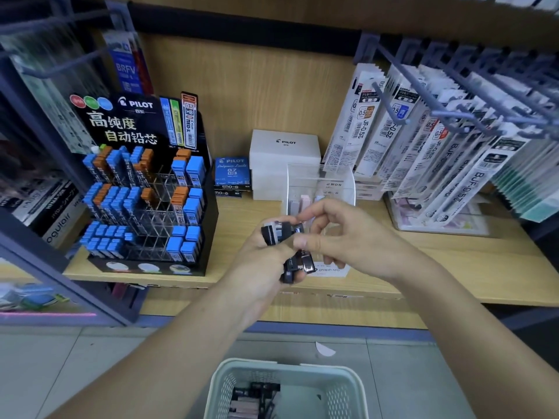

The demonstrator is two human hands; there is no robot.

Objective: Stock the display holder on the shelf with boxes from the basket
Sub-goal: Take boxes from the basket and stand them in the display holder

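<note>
Nearest to us, on the grey floor, stands a pale green basket (219, 385) with dark boxes (252, 399) lying jumbled in its left half. Above it two bare forearms reach in from the lower corners and meet in front of the shelf (453, 267). The left hand (261, 264) is curled round a bunch (276, 234) of the same dark boxes, some sticking out above the fingers and some below the palm. The right hand (344, 234) comes in from the other side, its thumb and forefinger pinching the top right end of the bunch while its other fingers curl loosely beneath. Just behind the hands, on the wooden shelf, we see the clear holder (338, 179); a few pale boxes (298, 204) stand in it, and a white label (331, 270) lies at its foot. To the left sits a black Pilot stand (145, 189), its clear cells partly filled with blue and orange lead cases. Between that stand and the holder, further back, a blue carton (231, 172) stands beside a white carton (284, 149) stacked on others against the back panel. To the right, packets of refills (423, 140) hang in rows from grey hooks, and a clear tray (435, 220) sits beneath them
</note>
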